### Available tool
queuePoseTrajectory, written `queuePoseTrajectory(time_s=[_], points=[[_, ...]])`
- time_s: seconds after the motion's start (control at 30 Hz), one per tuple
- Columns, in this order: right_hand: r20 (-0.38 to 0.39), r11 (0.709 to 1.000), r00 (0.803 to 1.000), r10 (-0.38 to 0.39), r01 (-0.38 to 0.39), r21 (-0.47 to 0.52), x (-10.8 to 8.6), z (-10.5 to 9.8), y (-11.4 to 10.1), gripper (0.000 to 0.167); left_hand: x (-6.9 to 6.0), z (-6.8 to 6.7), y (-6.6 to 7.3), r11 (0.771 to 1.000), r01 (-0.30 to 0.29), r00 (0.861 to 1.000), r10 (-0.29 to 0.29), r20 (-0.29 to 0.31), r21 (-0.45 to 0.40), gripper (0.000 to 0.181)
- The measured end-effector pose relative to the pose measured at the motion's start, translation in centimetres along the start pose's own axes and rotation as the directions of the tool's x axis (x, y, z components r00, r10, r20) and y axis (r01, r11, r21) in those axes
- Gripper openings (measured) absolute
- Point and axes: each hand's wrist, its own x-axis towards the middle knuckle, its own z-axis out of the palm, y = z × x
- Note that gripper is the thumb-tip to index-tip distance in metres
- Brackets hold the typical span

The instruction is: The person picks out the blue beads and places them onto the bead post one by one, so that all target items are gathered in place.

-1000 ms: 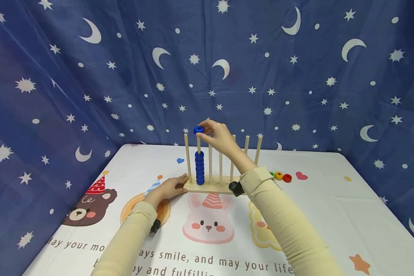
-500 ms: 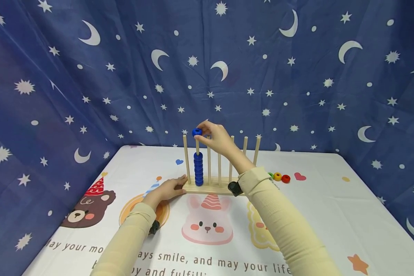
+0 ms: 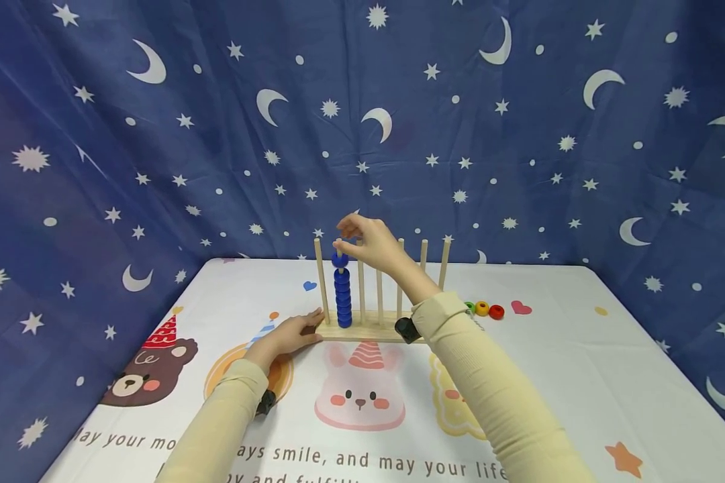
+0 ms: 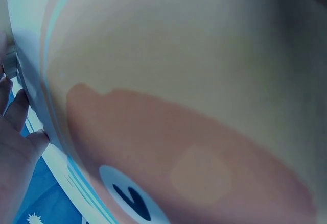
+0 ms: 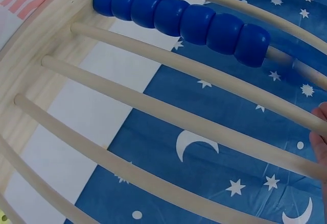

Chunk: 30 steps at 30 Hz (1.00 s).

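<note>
A wooden abacus (image 3: 371, 329) with a row of upright pegs stands on the table. Blue beads (image 3: 343, 298) are stacked on its second peg from the left, also seen in the right wrist view. Above them, a separate blue bead (image 3: 340, 260) is around the same peg, with a small gap beneath it. My right hand (image 3: 371, 245) is at the peg's top, just above that bead, its thumb and fingers parted and holding nothing. My left hand (image 3: 293, 335) holds the left end of the abacus base between thumb and fingers; the left wrist view shows only part of this.
Green, yellow and red beads (image 3: 482, 308) lie on the table to the right, behind my right sleeve. The white tablecloth (image 3: 556, 382) carries printed animals and lettering. A blue curtain (image 3: 362, 80) with moons and stars hangs behind the table.
My right hand has let go of the blue bead it pinched at the peg's top. The bead has dropped a little down the peg. My left hand stays on the base.
</note>
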Motion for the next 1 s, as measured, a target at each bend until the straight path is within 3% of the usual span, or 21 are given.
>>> queuePoseTrajectory(time_s=[0.77, 1.0], points=[[0.003, 1.000, 1.000, -0.004, 0.004, 0.005, 0.35, -0.10, -0.35, 0.030, -0.29, -0.08, 0.28, 0.999, 0.041, 0.999, -0.041, -0.003, -0.028, 0.055], [0.028, 1.000, 0.999, 0.027, -0.027, 0.000, 0.19, -0.37, -0.44, 0.032, -0.13, -0.06, 0.16, 1.000, 0.009, 1.000, -0.009, 0.002, -0.026, 0.055]])
